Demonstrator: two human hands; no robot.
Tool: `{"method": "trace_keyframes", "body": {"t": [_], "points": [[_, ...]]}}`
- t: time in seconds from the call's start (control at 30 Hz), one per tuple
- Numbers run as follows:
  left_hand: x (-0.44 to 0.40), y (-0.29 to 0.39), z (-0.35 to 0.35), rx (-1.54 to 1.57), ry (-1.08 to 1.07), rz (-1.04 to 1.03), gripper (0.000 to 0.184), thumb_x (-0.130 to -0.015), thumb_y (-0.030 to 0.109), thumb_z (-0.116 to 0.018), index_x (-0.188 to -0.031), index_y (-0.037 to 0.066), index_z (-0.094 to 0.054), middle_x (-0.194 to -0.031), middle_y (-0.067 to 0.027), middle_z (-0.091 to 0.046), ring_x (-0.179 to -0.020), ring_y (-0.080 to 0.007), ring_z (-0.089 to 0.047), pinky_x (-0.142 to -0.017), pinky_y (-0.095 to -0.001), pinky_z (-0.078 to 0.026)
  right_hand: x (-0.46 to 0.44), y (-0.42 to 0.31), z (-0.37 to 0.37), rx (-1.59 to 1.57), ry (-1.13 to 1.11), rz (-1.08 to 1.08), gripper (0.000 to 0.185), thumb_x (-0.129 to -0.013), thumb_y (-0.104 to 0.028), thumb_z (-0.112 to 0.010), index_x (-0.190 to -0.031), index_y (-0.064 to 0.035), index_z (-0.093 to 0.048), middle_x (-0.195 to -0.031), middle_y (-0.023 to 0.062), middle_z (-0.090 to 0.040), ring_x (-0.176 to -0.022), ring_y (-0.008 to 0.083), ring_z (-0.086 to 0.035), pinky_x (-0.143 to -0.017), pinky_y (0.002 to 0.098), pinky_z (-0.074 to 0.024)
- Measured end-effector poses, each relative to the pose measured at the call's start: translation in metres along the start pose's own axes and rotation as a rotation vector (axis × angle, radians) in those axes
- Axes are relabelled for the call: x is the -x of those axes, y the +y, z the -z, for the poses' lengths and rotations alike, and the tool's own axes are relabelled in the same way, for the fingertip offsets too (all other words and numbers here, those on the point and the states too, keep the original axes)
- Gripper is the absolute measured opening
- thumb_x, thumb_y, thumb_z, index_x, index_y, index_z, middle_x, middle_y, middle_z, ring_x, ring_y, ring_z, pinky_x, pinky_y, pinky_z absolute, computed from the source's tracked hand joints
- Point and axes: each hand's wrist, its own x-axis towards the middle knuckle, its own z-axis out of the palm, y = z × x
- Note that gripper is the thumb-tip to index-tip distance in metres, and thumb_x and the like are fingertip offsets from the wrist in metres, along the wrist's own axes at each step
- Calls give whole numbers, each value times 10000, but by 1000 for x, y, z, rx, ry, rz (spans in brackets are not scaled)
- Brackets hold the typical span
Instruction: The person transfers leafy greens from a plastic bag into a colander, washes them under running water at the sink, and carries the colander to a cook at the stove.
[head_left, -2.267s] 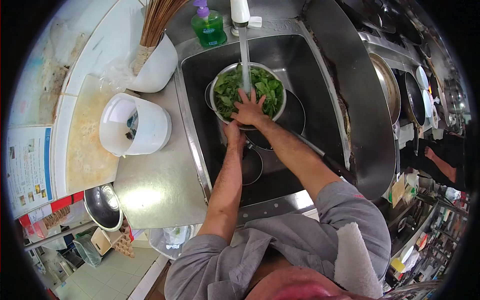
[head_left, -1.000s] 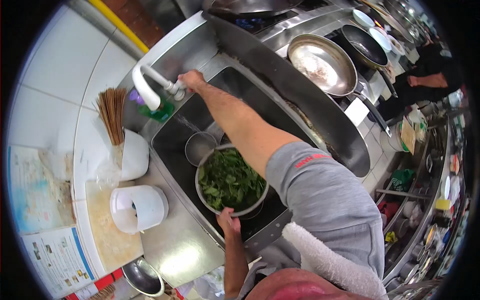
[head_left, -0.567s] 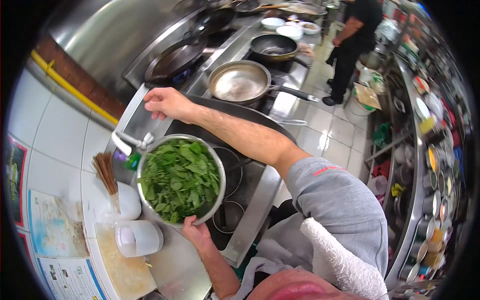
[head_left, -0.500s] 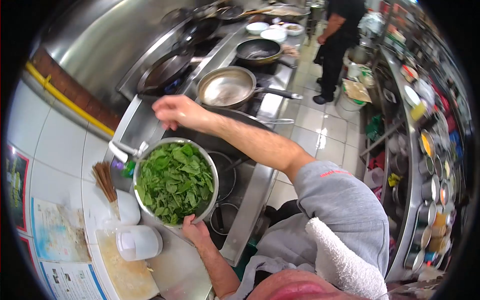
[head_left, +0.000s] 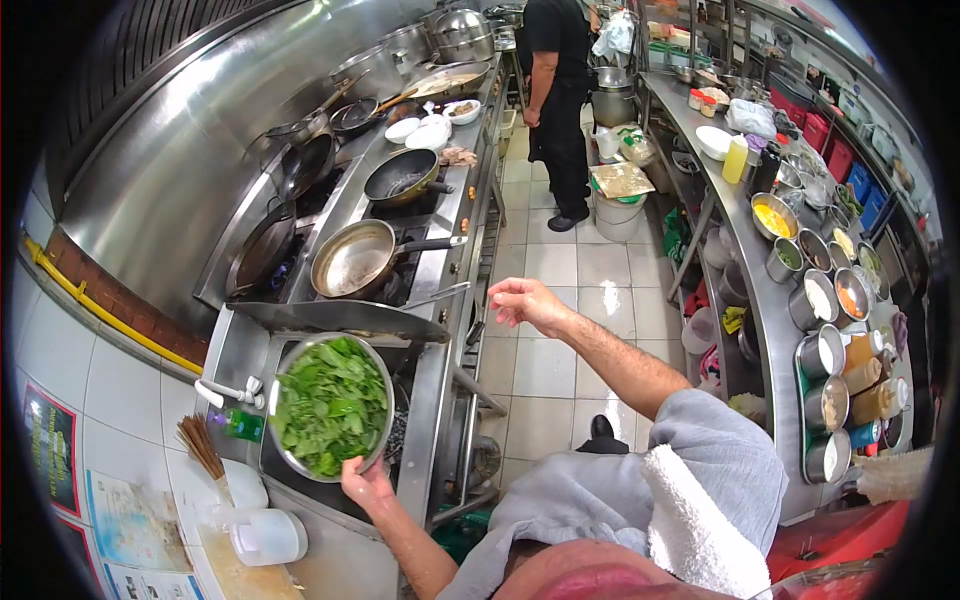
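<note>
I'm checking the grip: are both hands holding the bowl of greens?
No, only the left hand holds the bowl at its rim; the right hand is apart from it.

At eleven o'clock, a steel stove [head_left: 330,212] carries a silver frying pan [head_left: 352,260], a black-lined pan [head_left: 398,175] and white dishes [head_left: 428,134]. At three o'clock, a long metal counter [head_left: 768,325] bears a yellow bottle [head_left: 735,162], a large white bowl [head_left: 713,142] and steel pots [head_left: 813,302]. On the pale tiled floor [head_left: 545,268], a bucket [head_left: 618,218] stands toward two o'clock.
</note>
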Motion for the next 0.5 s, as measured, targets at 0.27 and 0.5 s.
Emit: {"method": "trace_keyframes", "body": {"t": [0.27, 0.5], "points": [[2, -91, 7, 47, 271, 0, 535, -523, -63, -430, -1051, -151, -411, -1061, -267, -464, -919, -483, -503, -703, -652, -469, 55, 56, 133, -159, 69, -292, 187, -845, -171, -555, -991, -54, -538, -825, 42, -573, -631, 119, -574, -519, 242, -446], [50, -96, -66, 60, 201, -175, 396, -555, -34, -427, -925, -175, -436, -1086, -281, -439, -978, -458, -477, -802, -643, -445, 59, 20, 255, -96, 277, -266, 162, -851, -175, -539, -963, -59, -539, -808, 31, -561, -635, 106, -553, -522, 229, -438]]}}
